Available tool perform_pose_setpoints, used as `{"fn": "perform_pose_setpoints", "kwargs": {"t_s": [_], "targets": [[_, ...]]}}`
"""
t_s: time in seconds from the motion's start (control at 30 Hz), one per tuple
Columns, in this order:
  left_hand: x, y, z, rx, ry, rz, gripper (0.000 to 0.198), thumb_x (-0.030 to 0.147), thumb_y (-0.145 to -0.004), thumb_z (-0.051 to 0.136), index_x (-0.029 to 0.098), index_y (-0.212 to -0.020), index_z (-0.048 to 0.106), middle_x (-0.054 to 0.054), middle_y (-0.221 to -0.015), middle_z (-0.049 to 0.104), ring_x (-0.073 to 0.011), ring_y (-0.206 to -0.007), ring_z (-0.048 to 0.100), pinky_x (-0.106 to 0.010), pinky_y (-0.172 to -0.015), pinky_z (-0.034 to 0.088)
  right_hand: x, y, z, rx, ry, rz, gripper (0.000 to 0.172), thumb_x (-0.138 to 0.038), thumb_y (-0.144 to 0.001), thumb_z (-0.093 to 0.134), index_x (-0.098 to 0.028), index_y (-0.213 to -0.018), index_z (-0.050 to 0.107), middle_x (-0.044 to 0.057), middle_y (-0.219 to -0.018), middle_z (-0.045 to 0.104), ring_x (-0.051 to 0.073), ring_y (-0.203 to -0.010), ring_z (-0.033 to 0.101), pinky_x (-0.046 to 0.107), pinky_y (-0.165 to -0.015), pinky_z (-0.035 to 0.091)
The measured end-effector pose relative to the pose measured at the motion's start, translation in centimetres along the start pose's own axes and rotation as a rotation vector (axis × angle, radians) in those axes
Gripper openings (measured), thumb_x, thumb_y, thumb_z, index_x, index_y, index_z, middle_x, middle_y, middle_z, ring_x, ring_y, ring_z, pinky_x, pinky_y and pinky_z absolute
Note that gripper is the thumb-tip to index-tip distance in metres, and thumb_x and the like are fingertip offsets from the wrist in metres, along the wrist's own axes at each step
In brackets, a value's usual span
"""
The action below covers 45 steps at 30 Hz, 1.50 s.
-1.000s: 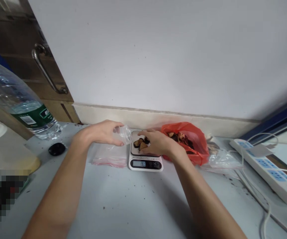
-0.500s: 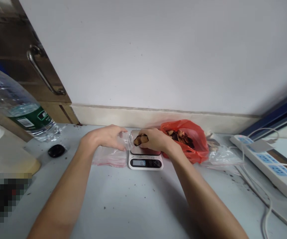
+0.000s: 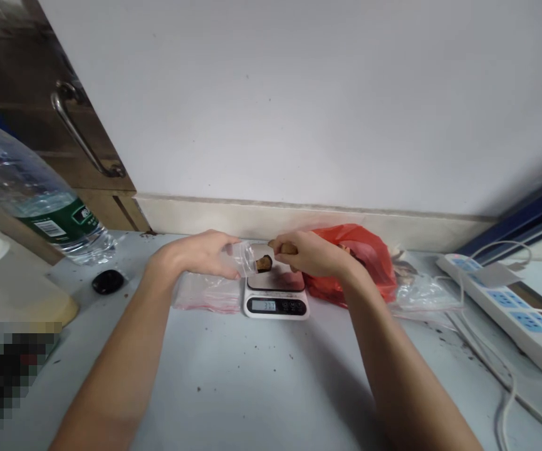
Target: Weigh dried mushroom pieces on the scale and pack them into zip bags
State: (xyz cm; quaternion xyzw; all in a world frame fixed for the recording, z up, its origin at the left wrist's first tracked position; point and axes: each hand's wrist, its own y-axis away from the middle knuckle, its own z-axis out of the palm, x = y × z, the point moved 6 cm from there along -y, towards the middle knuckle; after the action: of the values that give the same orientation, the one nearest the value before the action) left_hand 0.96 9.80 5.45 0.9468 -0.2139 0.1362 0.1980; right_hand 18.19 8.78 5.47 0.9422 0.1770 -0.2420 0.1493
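Note:
My left hand (image 3: 200,252) is closed on a small clear plastic bag (image 3: 241,258), holding its mouth open toward the right above the left edge of a small white digital scale (image 3: 275,299). My right hand (image 3: 309,252) is closed on several brown dried pieces (image 3: 265,263), pushing them into the bag's mouth just above the scale's platform. The display of the scale is lit. A red plastic bag (image 3: 369,257) of more dried pieces sits right behind my right wrist.
A stack of clear zip bags (image 3: 202,294) lies left of the scale. A large water bottle (image 3: 31,194) and a black cap (image 3: 107,282) are at the left. A white power strip (image 3: 505,316) with cables and crumpled clear plastic (image 3: 416,288) lie at the right.
My right hand gathered the dried pieces off the scale platform, lifted them and brought them to the bag's mouth. The platform now shows bare and the reading has changed.

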Motion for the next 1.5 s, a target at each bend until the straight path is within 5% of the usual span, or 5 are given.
{"fn": "perform_pose_setpoints", "kwargs": {"t_s": [0.37,0.9,1.1,1.3,1.5], "targets": [[1.9,-0.5,0.5,-0.003,0.182,0.282,0.049,0.047,-0.075,0.071,0.025,-0.118,0.070,-0.004,-0.121,0.075,-0.0256,-0.106,0.068,-0.027,-0.085,0.046,-3.2,1.5,0.0,-0.032,-0.010,-0.333,0.034,0.001,-0.081,0.051,-0.022,-0.096,0.070,-0.003,-0.076,0.061,0.012,-0.067,0.052,0.024,-0.064,0.039],[-1.0,0.8,-1.4,0.085,0.220,0.107,0.066,0.052,-0.072,0.068,0.022,-0.131,0.063,-0.005,-0.107,0.076,-0.0239,-0.092,0.068,-0.029,-0.077,0.046,-1.2,-0.2,-1.2,0.337,-0.256,-0.287,0.035,0.000,-0.081,0.054,-0.020,-0.105,0.069,0.007,-0.105,0.076,0.018,-0.088,0.073,0.033,-0.081,0.058],[-1.7,1.3,-1.4,0.058,0.124,-0.014,0.069,0.054,-0.071,0.066,0.019,-0.130,0.064,-0.004,-0.095,0.076,-0.0222,-0.078,0.067,-0.030,-0.071,0.046,-0.4,-2.3,2.4,0.041,0.065,-0.187,0.030,-0.003,-0.080,0.065,-0.021,-0.099,0.078,0.005,-0.093,0.080,0.020,-0.082,0.070,0.031,-0.078,0.053],[-1.4,0.3,-0.4,0.014,0.112,0.007,0.047,0.046,-0.071,0.068,0.020,-0.109,0.070,-0.001,-0.084,0.075,-0.0197,-0.072,0.067,-0.026,-0.063,0.044,-1.3,-1.5,0.6,0.237,-0.134,-0.287,0.015,-0.013,-0.085,0.069,-0.020,-0.093,0.079,0.004,-0.091,0.079,0.018,-0.079,0.071,0.031,-0.078,0.054],[0.1,0.8,-1.3,0.060,0.247,0.184,0.054,0.049,-0.077,0.068,0.021,-0.123,0.067,-0.004,-0.096,0.078,-0.0189,-0.073,0.070,-0.026,-0.065,0.046,-2.3,0.7,-1.3,0.341,-0.214,-0.488,0.040,-0.003,-0.084,0.055,-0.024,-0.111,0.076,0.009,-0.130,0.072,0.024,-0.122,0.067,0.041,-0.100,0.054]]}}
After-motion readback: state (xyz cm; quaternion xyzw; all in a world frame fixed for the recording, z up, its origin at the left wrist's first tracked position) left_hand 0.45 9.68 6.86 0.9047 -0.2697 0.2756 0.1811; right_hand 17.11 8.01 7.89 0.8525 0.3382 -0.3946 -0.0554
